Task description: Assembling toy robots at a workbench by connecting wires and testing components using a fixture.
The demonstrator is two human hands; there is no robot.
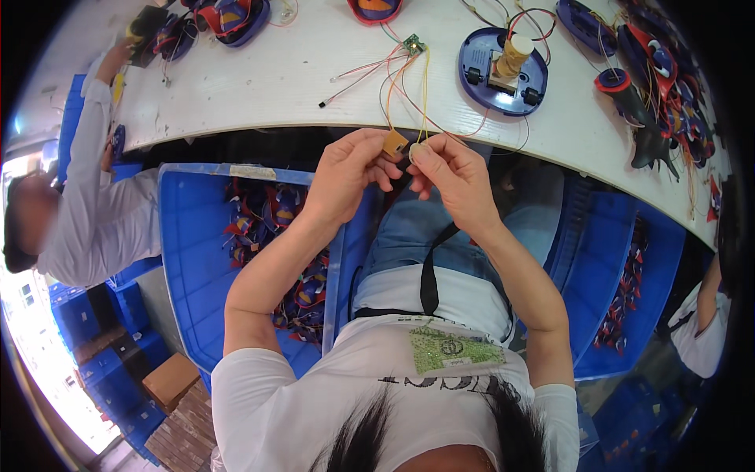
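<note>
My left hand (350, 173) is closed, pinching a small tan box-shaped part (395, 143) with a dark opening in its face, just off the table's near edge. An orange wire runs up from this part to a small green circuit board (413, 45) on the table. Close beside it, my right hand (454, 175) is closed at the end of thin yellow wires (425, 94) from the same board. A small pale round piece seems to sit at its fingertips, too small to make out. Red, white and black leads also spread from the board.
On the white table (291, 86) lies a blue oval base (503, 71) with a motor-like cylinder. Toy parts (661, 86) crowd the right end. Blue bins (185, 259) with red and blue parts flank my lap. Other people work at left (94, 204) and right (700, 330).
</note>
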